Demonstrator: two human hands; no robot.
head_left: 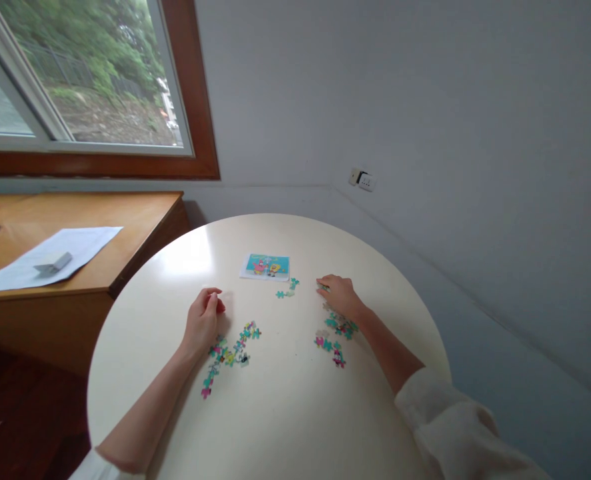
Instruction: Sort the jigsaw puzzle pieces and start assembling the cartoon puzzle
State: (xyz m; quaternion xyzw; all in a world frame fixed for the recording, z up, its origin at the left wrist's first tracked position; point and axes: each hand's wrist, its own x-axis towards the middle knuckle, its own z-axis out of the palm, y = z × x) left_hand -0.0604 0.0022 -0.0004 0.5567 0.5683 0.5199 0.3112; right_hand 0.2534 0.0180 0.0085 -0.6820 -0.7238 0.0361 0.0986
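Left hand (204, 319) curled, fingertips pinched together; anything held too small to tell. Right hand (339, 293) palm-down on counter (275, 413), partly covering puzzle pieces (336, 330); grip unclear

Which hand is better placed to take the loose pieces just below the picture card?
Probably right: the right hand lies nearer those pieces, pointing toward them; the left hand is farther and curled.

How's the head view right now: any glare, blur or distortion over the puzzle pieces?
Head view: window glare whitens the round table left of the picture card, clear of the puzzle pieces; the wide lens bends the window frame; pieces by the left hand and right hand look small and soft.
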